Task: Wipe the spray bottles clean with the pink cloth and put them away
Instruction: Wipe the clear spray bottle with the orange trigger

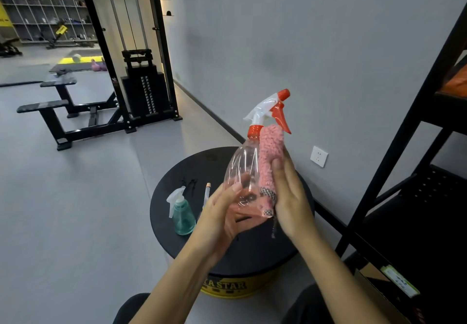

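Two hands on one bottle, is that it?
— Yes. The left hand (pixel 222 212) curls its fingers round the lower body of the clear bottle (pixel 243 164) and holds it tilted above the round stand (pixel 252 253). The right hand (pixel 290 197) lies flat with straight fingers, pressing the pink cloth (pixel 269 156) against the bottle's side.

What is the cloth like?
— It has a nubby, looped pile and is folded into a long pad that runs from the bottle's neck down toward its base. There is a checked black-and-white patch at its lower end, and a dark cord hangs below that.

And the bottle?
— Thin see-through plastic, with rounded shoulders narrowing to an orange-red collar. The spray head (pixel 265 107) is glossy white with an orange-red trigger and nozzle. Whether anything is inside, I cannot tell.

What sits on the stand?
— Its top is a matte black disc, and its side band is yellow with black lettering. On the left part of the top stands a small teal bottle (pixel 183 216). It is cone-shaped and translucent with a pale trigger head, and its contents are unclear. Just beside it lies a slim tube (pixel 207 193) with an orange tip, partly hidden by the left hand.

And around the stand?
— Behind it, on the grey wall, is a white socket (pixel 319 156). To its right is a black metal rack (pixel 394 146). Well off to its rear left is a black weight machine (pixel 144 91).
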Demonstrator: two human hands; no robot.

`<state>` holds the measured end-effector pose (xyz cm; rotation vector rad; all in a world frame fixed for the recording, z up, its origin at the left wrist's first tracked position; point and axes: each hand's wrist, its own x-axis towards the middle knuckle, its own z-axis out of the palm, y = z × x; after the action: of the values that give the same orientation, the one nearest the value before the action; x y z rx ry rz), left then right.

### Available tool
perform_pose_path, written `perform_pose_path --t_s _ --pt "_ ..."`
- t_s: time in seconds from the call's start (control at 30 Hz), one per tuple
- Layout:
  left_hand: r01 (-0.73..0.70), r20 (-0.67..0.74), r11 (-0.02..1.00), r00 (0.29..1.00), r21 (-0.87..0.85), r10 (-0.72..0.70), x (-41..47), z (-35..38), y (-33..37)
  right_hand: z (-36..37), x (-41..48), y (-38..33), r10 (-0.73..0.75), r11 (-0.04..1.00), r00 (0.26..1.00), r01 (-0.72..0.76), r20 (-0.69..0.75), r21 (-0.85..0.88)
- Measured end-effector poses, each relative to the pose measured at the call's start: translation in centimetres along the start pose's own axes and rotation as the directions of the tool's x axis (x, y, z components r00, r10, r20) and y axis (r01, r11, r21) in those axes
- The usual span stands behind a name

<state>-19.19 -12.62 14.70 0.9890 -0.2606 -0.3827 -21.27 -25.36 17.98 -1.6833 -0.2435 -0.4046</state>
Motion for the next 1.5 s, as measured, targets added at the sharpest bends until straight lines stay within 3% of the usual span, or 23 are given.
perform_pose_path --t_s 0.43,0.6,0.83,0.97,1.1,1.23,1.4,1.5 --pt "-0.057 -0.046 0.996 0.997 -0.072 0.054 0.1 0.1 0.2 1.9 -2.9 1.3 -0.237 0.948 0.971 0.238 0.029 -0.21" --pt "-0.04 0.027 0.994 0.999 -0.097 0.043 0.0 1.0 -0.2 0.1 0.8 -0.6 -0.129 0.977 0.992 0.126 -0.002 -0.174" --pt "-0.204 -0.087 0.968 0.977 -0.147 0.193 0.6 0.9 0.7 1.4 -1.6 0.3 -0.175 0.968 0.981 0.188 0.088 -0.166" --pt "-0.215 -0.082 0.975 0.974 -0.052 0.21 0.3 0.4 0.7 2.1 -2.6 1.1 -0.196 0.961 0.978 0.205 0.067 -0.185" --pt "-0.204 0.021 0.967 0.978 -0.152 0.209 -0.1 0.5 -0.4 1.4 -0.2 -0.5 -0.143 0.979 0.988 0.15 0.058 -0.136" --pt "-0.145 0.001 0.967 0.989 -0.21 0.149 -0.3 0.7 -0.8 0.8 1.7 -1.4 -0.057 0.993 0.997 0.061 0.045 -0.102" --pt "-0.252 -0.05 0.96 0.968 -0.125 0.247 -0.1 0.4 0.2 2.0 -1.1 -0.3 -0.134 0.979 0.988 0.145 0.082 -0.144" --pt "-0.234 -0.059 0.968 0.972 -0.091 0.229 -0.2 0.0 0.2 2.7 -2.9 0.7 -0.199 0.962 0.978 0.207 0.06 -0.177"
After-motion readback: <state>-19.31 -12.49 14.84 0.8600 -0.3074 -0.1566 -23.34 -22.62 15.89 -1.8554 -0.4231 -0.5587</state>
